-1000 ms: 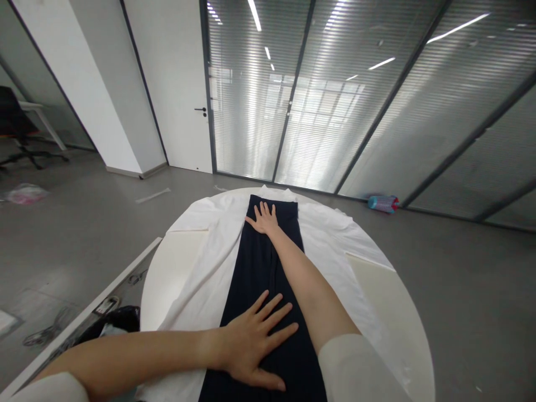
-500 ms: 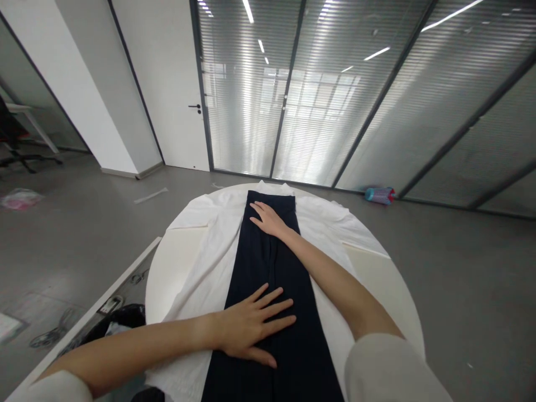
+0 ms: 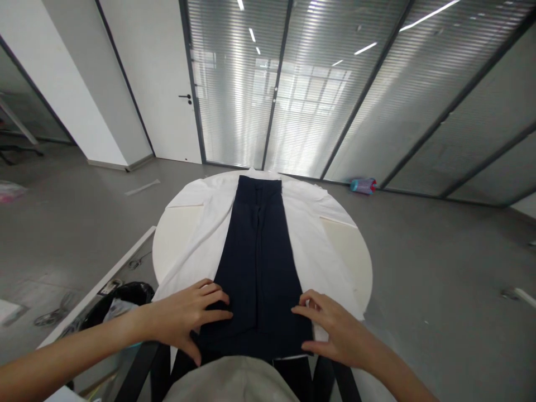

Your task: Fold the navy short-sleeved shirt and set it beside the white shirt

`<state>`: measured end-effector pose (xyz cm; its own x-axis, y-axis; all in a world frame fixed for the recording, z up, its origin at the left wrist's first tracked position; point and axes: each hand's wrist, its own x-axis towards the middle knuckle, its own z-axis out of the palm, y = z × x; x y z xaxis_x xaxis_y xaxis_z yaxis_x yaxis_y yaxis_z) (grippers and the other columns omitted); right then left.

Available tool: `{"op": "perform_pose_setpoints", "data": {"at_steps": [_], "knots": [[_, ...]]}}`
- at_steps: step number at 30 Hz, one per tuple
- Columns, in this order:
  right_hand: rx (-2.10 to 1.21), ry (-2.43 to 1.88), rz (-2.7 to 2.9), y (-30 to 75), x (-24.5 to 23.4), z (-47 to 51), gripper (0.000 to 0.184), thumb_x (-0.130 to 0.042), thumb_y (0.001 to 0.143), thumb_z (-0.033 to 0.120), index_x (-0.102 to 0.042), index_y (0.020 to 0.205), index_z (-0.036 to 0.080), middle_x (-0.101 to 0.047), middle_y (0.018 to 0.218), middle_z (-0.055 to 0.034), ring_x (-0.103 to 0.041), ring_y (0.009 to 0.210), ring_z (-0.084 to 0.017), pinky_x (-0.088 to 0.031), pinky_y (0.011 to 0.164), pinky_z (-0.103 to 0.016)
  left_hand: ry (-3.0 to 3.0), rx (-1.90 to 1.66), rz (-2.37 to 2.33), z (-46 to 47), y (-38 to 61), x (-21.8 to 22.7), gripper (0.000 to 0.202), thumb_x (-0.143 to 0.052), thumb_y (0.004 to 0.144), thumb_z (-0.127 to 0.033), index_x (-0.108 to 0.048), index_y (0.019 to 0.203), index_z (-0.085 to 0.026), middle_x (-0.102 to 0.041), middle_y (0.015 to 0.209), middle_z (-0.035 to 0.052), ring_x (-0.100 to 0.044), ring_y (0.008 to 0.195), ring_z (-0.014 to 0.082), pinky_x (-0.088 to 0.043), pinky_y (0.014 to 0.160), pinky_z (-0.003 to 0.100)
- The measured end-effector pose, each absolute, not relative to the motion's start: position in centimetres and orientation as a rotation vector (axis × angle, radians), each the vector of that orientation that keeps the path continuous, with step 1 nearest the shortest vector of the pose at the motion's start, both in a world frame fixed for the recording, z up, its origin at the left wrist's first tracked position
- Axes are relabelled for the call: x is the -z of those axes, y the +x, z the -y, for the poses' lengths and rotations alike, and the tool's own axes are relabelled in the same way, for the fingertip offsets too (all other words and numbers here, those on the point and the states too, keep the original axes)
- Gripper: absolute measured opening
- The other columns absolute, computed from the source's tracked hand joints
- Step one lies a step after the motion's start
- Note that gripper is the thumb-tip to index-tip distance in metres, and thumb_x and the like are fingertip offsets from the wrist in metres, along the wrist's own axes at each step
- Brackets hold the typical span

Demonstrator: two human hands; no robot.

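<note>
Dark navy trousers (image 3: 259,251) lie front up and lengthwise on a white long-sleeved shirt (image 3: 196,240), with the waistband at the far end. Both garments rest on a round white table (image 3: 176,234). My left hand (image 3: 188,312) is at the left edge of the trousers near their lower end, fingers bent and thumb apart. At the opposite edge is my right hand (image 3: 333,326), its fingers curved over the cloth and its thumb spread. I see no cloth pinched in either hand. The lower end of the trousers hangs near my lap.
A bin with a black liner (image 3: 138,293) stands left of the table. Chair armrests (image 3: 140,371) flank my lap. Cables (image 3: 50,318) lie on the left floor. A blue and red package (image 3: 363,186) sits by the glass partition (image 3: 310,111).
Both hands have drawn back toward me, from lying flat on the trousers to their two side edges near the lower end. The view has shifted, showing my lap and the chair.
</note>
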<state>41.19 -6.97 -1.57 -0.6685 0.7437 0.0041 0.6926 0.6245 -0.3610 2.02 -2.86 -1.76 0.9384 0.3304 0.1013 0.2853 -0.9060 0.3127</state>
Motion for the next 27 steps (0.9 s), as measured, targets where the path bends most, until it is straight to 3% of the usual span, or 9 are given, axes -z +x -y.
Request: {"op": "perform_pose_setpoints", "data": {"at_steps": [4,7,11,17,20,22,27], "knots": [[-0.400,-1.258,2.640,41.1,3.8,10.7,0.071,-0.080,0.078,0.032,-0.053,0.143,0.030,-0.052,0.138,-0.0132,-0.060,0.111,-0.027,-0.053,0.096,-0.045,2.866,-0.222,-0.538,4.6,1.7,2.6,0.070,-0.082,0.075,-0.034,-0.054,0.138,-0.023,-0.058,0.129,0.0130,-0.052,0.119,0.0315,-0.037,0.105,0.044],[-0.306,-1.241,2.561,41.2,5.0,11.9,0.055,-0.066,0.087,0.020,-0.054,0.140,0.029,-0.054,0.139,-0.0122,-0.061,0.111,-0.024,-0.053,0.097,-0.044,2.856,-0.293,-0.553,5.4,1.5,2.5,0.051,-0.073,0.082,-0.017,-0.059,0.131,-0.022,-0.061,0.124,0.0115,-0.056,0.114,0.0270,-0.042,0.100,0.040],[-0.292,-1.150,2.477,41.5,5.1,12.1,0.037,-0.054,0.093,0.017,-0.063,0.127,0.028,-0.063,0.128,-0.0101,-0.065,0.107,-0.022,-0.057,0.092,-0.040,2.768,-0.367,-0.570,5.4,1.1,1.5,0.032,-0.058,0.092,-0.012,-0.064,0.121,-0.022,-0.067,0.115,0.0095,-0.062,0.103,0.0213,-0.048,0.092,0.034],[-0.336,-1.067,2.259,40.8,1.3,8.3,0.021,-0.053,0.094,0.023,-0.069,0.106,0.032,-0.072,0.095,-0.0083,-0.066,0.089,-0.025,-0.057,0.080,-0.044,2.540,-0.573,-0.726,3.0,0.8,-0.6,0.025,-0.045,0.102,-0.024,-0.066,0.115,-0.019,-0.070,0.107,0.0089,-0.065,0.099,0.0198,-0.049,0.091,0.031],[-0.376,-1.159,2.053,40.3,-0.5,3.2,0.020,-0.050,0.096,0.032,-0.067,0.089,0.026,-0.070,0.085,-0.0078,-0.064,0.082,-0.024,-0.054,0.077,-0.040,2.298,-0.740,-1.002,-0.9,1.5,-0.9,0.029,-0.044,0.102,-0.036,-0.066,0.099,-0.017,-0.070,0.091,0.0063,-0.064,0.083,0.0184,-0.051,0.073,0.027],[-0.442,-1.262,1.910,40.0,-0.8,-1.5,0.030,-0.047,0.096,0.040,-0.065,0.080,0.022,-0.067,0.077,-0.0059,-0.062,0.075,-0.021,-0.052,0.072,-0.034,2.096,-0.820,-1.146,-4.8,2.3,-0.4,0.038,-0.045,0.099,-0.047,-0.063,0.086,-0.016,-0.064,0.076,0.0030,-0.059,0.070,0.0166,-0.046,0.059,0.024],[-0.712,-1.423,1.833,38.9,2.6,-12.4,0.035,-0.051,0.086,0.046,-0.065,0.070,0.019,-0.067,0.070,-0.0044,-0.062,0.071,-0.021,-0.048,0.067,-0.031,1.797,-0.748,-1.174,-14.4,4.3,3.2,0.051,-0.056,0.081,-0.067,-0.059,0.073,-0.016,-0.050,0.058,-0.0017,-0.048,0.052,0.0137,-0.039,0.048,0.024]]}}
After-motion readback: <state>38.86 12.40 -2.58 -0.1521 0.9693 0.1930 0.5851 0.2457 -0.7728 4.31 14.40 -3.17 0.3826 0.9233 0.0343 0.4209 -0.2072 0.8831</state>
